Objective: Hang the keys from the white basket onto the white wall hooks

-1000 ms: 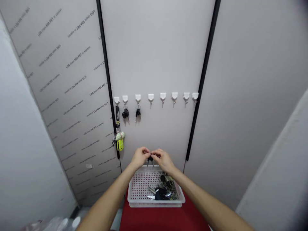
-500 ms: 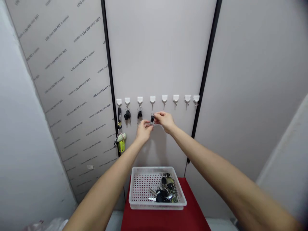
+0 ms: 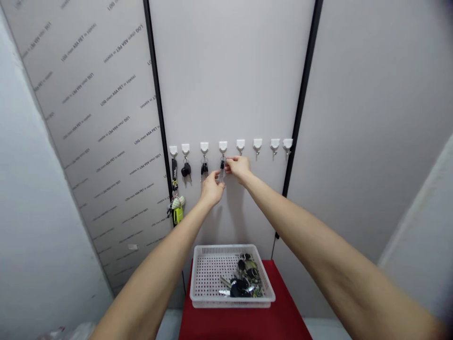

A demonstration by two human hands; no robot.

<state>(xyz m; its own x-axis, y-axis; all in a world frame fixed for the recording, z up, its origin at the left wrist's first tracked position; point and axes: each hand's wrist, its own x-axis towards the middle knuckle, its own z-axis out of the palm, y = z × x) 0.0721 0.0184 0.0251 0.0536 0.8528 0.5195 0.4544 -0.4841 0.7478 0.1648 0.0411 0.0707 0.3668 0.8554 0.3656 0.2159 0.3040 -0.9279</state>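
Just below the fourth white hook from the left (image 3: 222, 145), the left hand (image 3: 212, 189) pinches the black-headed keys (image 3: 222, 165) between nearly closed fingers (image 3: 214, 176) while the right hand (image 3: 239, 167) curls close beside, its grip unclear to me, apparently seating their ring, which calls for a steady hold.

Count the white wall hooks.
8, in one row, left to right: first hook, second hook, third hook, fourth hook above the held keys, fifth hook, sixth hook, seventh hook, eighth hook. None seems hidden.
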